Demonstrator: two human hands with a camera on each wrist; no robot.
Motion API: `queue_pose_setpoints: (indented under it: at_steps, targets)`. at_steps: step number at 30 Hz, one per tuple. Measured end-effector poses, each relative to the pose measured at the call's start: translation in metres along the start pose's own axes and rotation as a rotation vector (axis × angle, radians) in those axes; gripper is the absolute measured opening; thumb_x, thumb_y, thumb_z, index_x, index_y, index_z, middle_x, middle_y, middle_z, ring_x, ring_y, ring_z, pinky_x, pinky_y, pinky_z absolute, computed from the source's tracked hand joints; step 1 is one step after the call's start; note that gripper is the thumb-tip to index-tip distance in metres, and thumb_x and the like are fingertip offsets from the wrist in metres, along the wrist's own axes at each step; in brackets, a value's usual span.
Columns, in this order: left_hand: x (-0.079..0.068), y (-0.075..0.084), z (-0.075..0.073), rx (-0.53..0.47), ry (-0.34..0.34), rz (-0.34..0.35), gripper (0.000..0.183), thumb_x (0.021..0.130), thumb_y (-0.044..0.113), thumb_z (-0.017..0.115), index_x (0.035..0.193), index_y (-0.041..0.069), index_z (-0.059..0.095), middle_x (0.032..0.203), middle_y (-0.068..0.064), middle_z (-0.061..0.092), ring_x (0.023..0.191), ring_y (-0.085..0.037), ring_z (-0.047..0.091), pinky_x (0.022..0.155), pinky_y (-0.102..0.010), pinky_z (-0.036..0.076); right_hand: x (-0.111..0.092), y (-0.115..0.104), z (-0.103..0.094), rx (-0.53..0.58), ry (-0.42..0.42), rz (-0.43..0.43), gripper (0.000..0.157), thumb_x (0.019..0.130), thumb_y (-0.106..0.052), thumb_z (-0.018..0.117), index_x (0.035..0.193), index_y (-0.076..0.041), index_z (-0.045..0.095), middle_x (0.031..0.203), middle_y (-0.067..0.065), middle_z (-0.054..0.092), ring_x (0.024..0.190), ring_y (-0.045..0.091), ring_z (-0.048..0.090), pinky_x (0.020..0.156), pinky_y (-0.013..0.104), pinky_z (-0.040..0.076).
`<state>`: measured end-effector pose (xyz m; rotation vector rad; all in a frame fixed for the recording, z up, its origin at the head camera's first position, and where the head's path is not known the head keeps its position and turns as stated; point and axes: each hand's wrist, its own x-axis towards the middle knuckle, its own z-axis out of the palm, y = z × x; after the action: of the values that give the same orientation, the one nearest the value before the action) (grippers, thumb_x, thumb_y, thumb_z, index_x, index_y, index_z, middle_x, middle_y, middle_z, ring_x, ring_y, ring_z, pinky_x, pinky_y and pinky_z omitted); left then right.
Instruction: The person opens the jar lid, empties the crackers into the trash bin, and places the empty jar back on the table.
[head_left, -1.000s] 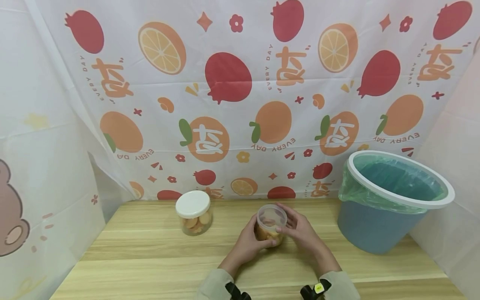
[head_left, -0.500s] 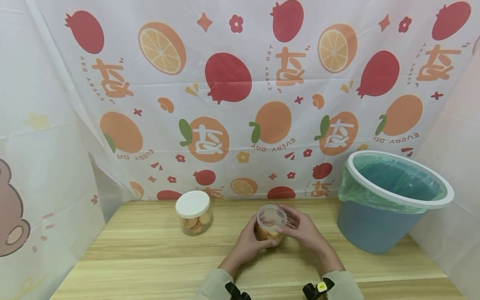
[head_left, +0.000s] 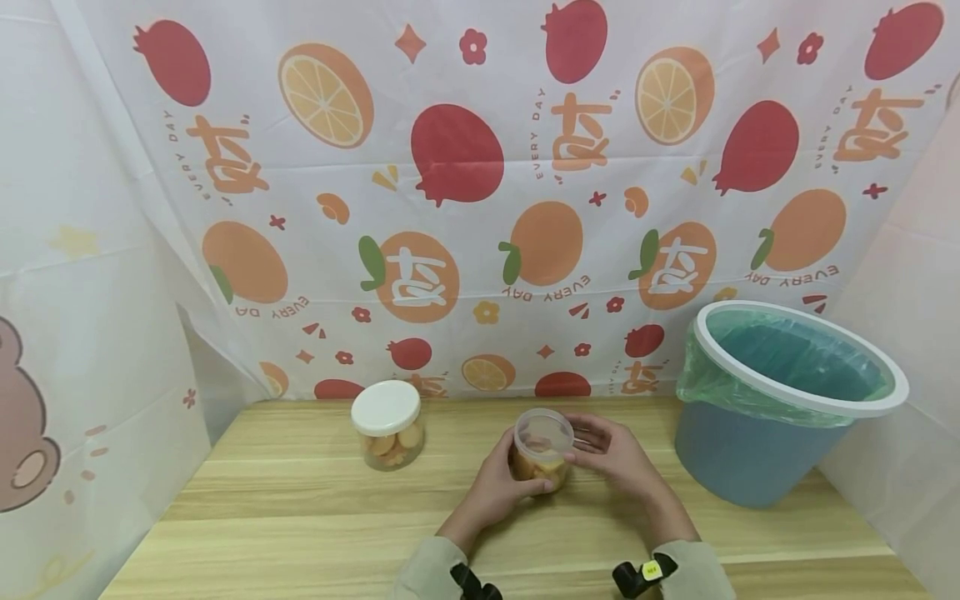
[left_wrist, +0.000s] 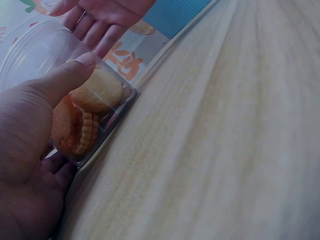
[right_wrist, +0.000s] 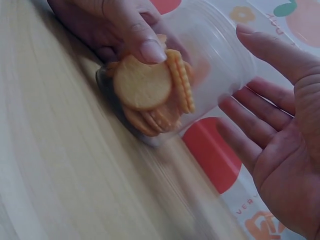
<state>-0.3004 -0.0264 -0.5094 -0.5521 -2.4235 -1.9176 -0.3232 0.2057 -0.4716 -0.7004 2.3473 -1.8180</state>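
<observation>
A clear plastic jar with round and crinkle-edged biscuits in its lower part stands on the table; its top looks open. My left hand grips the jar low on its left side, thumb across the front, as the left wrist view also shows. To the right of the jar is my right hand, its fingers loosely extended beside the rim. In the right wrist view the thumb and fingers spread around the upper wall without curling on it; whether a fingertip touches is hard to tell.
A second jar with a white lid and biscuits inside stands to the left. At the right is a blue bin with a green liner. A fruit-print curtain hangs behind the wooden table.
My right hand has shifted slightly right, away from the jar's rim, and its fingers have loosened. The left hand and the jar stay in place.
</observation>
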Motion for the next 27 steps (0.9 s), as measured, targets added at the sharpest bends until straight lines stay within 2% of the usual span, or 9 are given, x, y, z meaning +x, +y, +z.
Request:
queue_pose_setpoints:
  at_steps: [6,8,14,20,24,27]
  targets:
    - [0.001,-0.002,-0.001,-0.004,-0.003,-0.006,0.094,0.079,0.023,0.088,0.156,0.017,0.034,0.151,-0.007,0.051,0.143,-0.029,0.044,0.119,-0.057,0.031,-0.001,0.0,-0.004,-0.003,0.001,-0.014,0.052,0.091,-0.011,0.074,0.138,0.001,0.057,0.14,0.026,0.059,0.129,0.041,0.059,0.098,0.022,0.054]
    - [0.002,-0.002,-0.001,-0.003,-0.002,-0.006,0.094,0.079,0.023,0.088,0.156,0.017,0.034,0.151,-0.007,0.051,0.143,-0.029,0.045,0.119,-0.056,0.031,-0.001,-0.001,-0.004,-0.005,0.012,-0.01,0.052,0.092,-0.012,0.074,0.138,0.001,0.057,0.14,0.025,0.06,0.128,0.041,0.059,0.097,0.02,0.053]
    - [0.003,-0.003,-0.002,-0.008,-0.005,0.001,0.095,0.08,0.023,0.088,0.157,0.017,0.033,0.153,-0.008,0.049,0.144,-0.03,0.043,0.119,-0.057,0.03,0.004,-0.003,0.011,-0.011,0.052,0.009,0.057,0.097,-0.015,0.067,0.147,0.001,0.046,0.149,0.023,0.051,0.138,0.042,0.049,0.102,0.02,0.05]
    - [0.003,-0.002,-0.003,-0.003,-0.013,0.007,0.094,0.081,0.023,0.087,0.157,0.017,0.032,0.155,-0.009,0.047,0.145,-0.031,0.042,0.119,-0.058,0.031,0.009,-0.003,0.031,0.042,0.093,0.024,0.06,0.101,-0.016,0.061,0.154,-0.004,0.038,0.158,0.021,0.042,0.146,0.041,0.04,0.103,0.016,0.044]
    - [0.003,-0.001,-0.003,-0.005,-0.012,0.006,0.094,0.081,0.023,0.087,0.157,0.017,0.032,0.155,-0.009,0.047,0.145,-0.031,0.042,0.119,-0.059,0.031,0.012,-0.002,0.037,0.065,0.14,0.011,0.061,0.101,-0.016,0.06,0.155,-0.005,0.036,0.161,0.021,0.037,0.15,0.038,0.034,0.105,0.014,0.04]
    - [0.003,-0.001,-0.003,-0.007,-0.011,0.003,0.094,0.081,0.023,0.087,0.157,0.017,0.032,0.155,-0.009,0.047,0.145,-0.031,0.042,0.119,-0.059,0.031,0.012,-0.002,0.038,0.074,0.15,0.026,0.062,0.1,-0.016,0.062,0.156,-0.008,0.037,0.162,0.019,0.036,0.15,0.037,0.035,0.11,0.02,0.04]
